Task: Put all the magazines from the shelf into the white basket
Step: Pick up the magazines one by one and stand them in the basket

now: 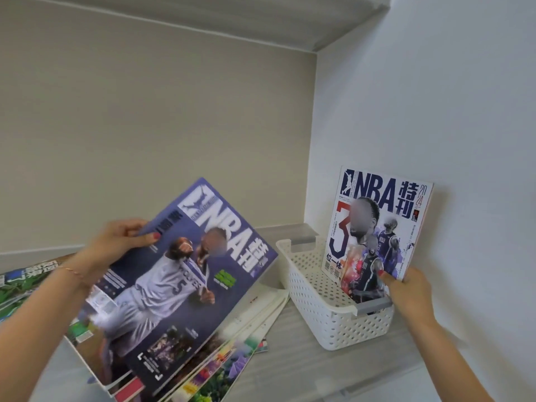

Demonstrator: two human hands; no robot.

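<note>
A white perforated basket stands on the shelf at the right, against the side wall. My right hand grips the lower right corner of a white NBA magazine, which stands upright with its bottom edge inside the basket. My left hand holds a purple NBA magazine by its upper left edge, tilted and lifted above a loose pile of magazines lying on the shelf to the left of the basket.
The grey shelf board runs to a front edge at the bottom right. A green-covered magazine lies at the far left. The beige back wall and white side wall close the space, with another shelf overhead.
</note>
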